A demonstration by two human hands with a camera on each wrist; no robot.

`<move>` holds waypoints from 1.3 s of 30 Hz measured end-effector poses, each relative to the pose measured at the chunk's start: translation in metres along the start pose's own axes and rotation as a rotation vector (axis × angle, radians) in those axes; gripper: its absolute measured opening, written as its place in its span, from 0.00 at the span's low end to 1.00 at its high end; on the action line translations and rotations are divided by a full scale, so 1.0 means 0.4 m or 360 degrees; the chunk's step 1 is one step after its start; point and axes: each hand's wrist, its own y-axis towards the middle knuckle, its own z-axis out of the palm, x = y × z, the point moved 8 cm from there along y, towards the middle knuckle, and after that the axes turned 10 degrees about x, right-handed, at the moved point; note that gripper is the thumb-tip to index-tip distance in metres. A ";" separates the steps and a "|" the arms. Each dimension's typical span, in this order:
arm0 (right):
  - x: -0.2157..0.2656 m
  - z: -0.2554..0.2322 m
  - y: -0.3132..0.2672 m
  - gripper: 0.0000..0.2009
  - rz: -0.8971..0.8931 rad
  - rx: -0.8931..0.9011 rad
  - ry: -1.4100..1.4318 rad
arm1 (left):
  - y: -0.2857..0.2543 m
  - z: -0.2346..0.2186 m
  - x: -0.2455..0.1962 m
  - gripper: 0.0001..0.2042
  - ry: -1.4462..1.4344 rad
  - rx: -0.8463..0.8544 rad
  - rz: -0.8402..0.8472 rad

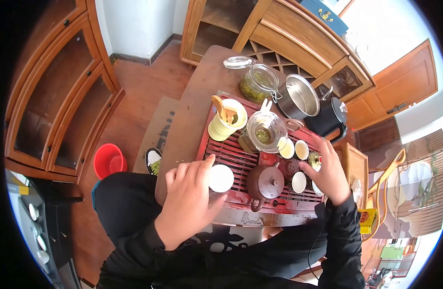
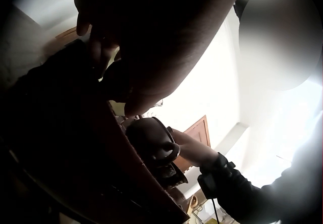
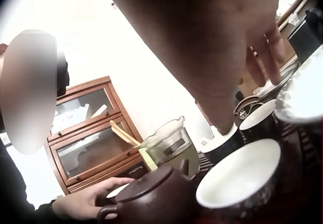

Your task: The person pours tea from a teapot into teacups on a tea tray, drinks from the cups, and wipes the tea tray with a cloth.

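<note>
My left hand [image 1: 185, 197] is at a white-topped cup [image 1: 221, 178] on the left of the slatted tea tray [image 1: 224, 153], fingers along its side and a blurred thumb near its front. A brown clay teapot [image 1: 266, 182] stands just right of that cup. Over the tray's right side, my right hand [image 1: 333, 176] has its fingers spread and thumb apart. Below and beside it are a small glass vessel with yellow-green contents [image 1: 315, 162] and a white-lined cup [image 1: 299, 182]. In the right wrist view, the thumb overlaps a cup rim [image 3: 220, 142].
A glass pitcher [image 1: 267, 129], a pale yellow holder with wooden tools [image 1: 221, 131] and two filled cups stand on the tray. Behind are an open glass jar of leaves [image 1: 256, 86], a steel pot [image 1: 301, 98] and a black kettle [image 1: 328, 118]. A red bucket [image 1: 110, 161] is on the floor.
</note>
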 end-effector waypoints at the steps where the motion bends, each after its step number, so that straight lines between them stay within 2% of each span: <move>1: -0.013 0.015 0.020 0.31 -0.0032 0.0098 0.0079 | -0.001 -0.001 0.003 0.39 -0.0006 -0.0010 -0.0001; 3: -0.030 0.029 0.050 0.32 -0.0077 0.0191 0.0158 | -0.001 0.000 0.007 0.39 -0.0017 -0.0013 -0.0005; 5: -0.038 0.059 0.070 0.33 -0.0104 0.0414 0.0064 | -0.003 -0.003 0.007 0.38 -0.0031 -0.0019 -0.0011; 7: -0.031 0.062 0.075 0.32 -0.0196 0.0373 0.0045 | -0.005 -0.002 0.005 0.37 -0.0067 0.0012 -0.0003; 11: -0.040 0.038 0.078 0.28 -0.0037 0.0354 0.0238 | -0.009 -0.003 -0.003 0.37 -0.0075 0.0044 0.0001; 13: -0.068 0.011 0.079 0.27 0.0124 0.0233 0.0466 | -0.011 -0.003 -0.007 0.37 -0.0071 0.0063 0.0002; 15: -0.073 -0.016 0.098 0.24 0.0082 0.0134 0.0428 | -0.012 -0.003 -0.011 0.37 -0.0070 0.0072 0.0004; 17: -0.080 -0.051 0.133 0.23 0.0245 0.0062 0.0687 | -0.013 -0.005 -0.013 0.37 -0.0068 0.0079 0.0001; 19: -0.099 -0.069 0.183 0.23 0.0129 -0.0026 0.0774 | -0.015 -0.008 -0.014 0.38 -0.0064 0.0096 0.0009; 21: -0.080 -0.075 0.232 0.22 0.0246 -0.0037 0.1139 | -0.016 -0.010 -0.013 0.39 -0.0069 0.0105 0.0003; 23: -0.077 -0.078 0.295 0.22 0.0260 -0.0056 0.1083 | -0.017 -0.010 -0.012 0.39 -0.0074 0.0116 -0.0003; 25: -0.066 -0.069 0.361 0.21 0.0211 0.0074 0.0926 | -0.016 -0.009 -0.010 0.39 -0.0086 0.0137 -0.0009; 27: -0.057 -0.060 0.419 0.22 0.0199 0.0088 0.0886 | -0.016 -0.010 -0.007 0.39 -0.0104 0.0137 -0.0008; 29: -0.045 -0.063 0.481 0.25 0.0087 -0.0026 0.0104 | -0.016 -0.011 -0.004 0.39 -0.0120 0.0137 -0.0006; 30: -0.026 -0.060 0.497 0.28 0.0047 -0.0096 -0.0150 | -0.016 -0.011 -0.004 0.39 -0.0123 0.0141 -0.0006; 31: -0.019 -0.049 0.513 0.28 0.0045 -0.0093 -0.0152 | -0.016 -0.011 -0.004 0.39 -0.0127 0.0145 -0.0006; 33: 0.020 -0.025 0.539 0.27 -0.0062 -0.0109 -0.0620 | -0.017 -0.012 -0.005 0.39 -0.0131 0.0149 -0.0006; 35: 0.022 -0.005 0.559 0.25 -0.0013 -0.0031 -0.0638 | -0.016 -0.012 -0.005 0.39 -0.0131 0.0153 -0.0003; 37: 0.057 0.021 0.568 0.20 -0.0264 -0.0119 -0.1061 | -0.016 -0.010 -0.001 0.39 -0.0142 0.0159 -0.0011; 39: 0.089 0.021 0.570 0.19 -0.0243 -0.0100 -0.1108 | -0.018 -0.010 0.000 0.39 -0.0138 0.0151 -0.0005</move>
